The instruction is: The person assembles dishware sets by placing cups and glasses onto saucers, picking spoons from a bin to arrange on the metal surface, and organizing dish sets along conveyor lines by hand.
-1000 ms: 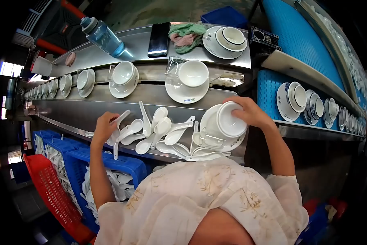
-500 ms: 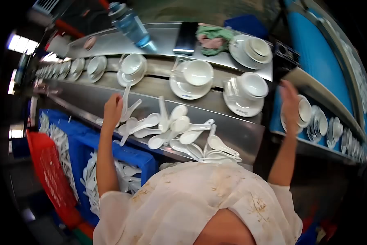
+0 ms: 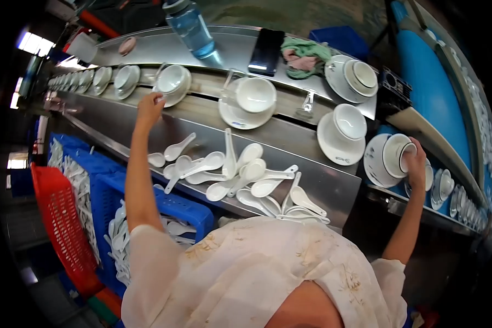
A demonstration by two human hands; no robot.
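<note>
My left hand [image 3: 150, 107] is at the near rim of a white plate [image 3: 184, 96] that carries a white bowl [image 3: 172, 79]. Its fingers are pinched together, and what they hold, if anything, is hidden. Over on the right, my right hand [image 3: 417, 163] has its fingers around the rim of a small white bowl [image 3: 405, 155], tilted beside a larger bowl on a plate [image 3: 373, 159]. Several white soup spoons [image 3: 251, 170] lie in a loose pile on the metal ledge [image 3: 333, 188] between my arms.
Sets of plates and bowls [image 3: 255, 95] line the middle channel. One drinking glass [image 3: 306, 105] is apart from them. Behind are a blue bottle [image 3: 194, 33], a phone [image 3: 266, 52] and a cloth [image 3: 303, 57]. Blue crates [image 3: 185, 210] of spoons and a red basket [image 3: 60, 218] stand at left.
My left hand has moved up from the spoons to the plate's rim. My right hand has come down onto the small bowl. The nearest channel set now shows its glass apart from the plate.
</note>
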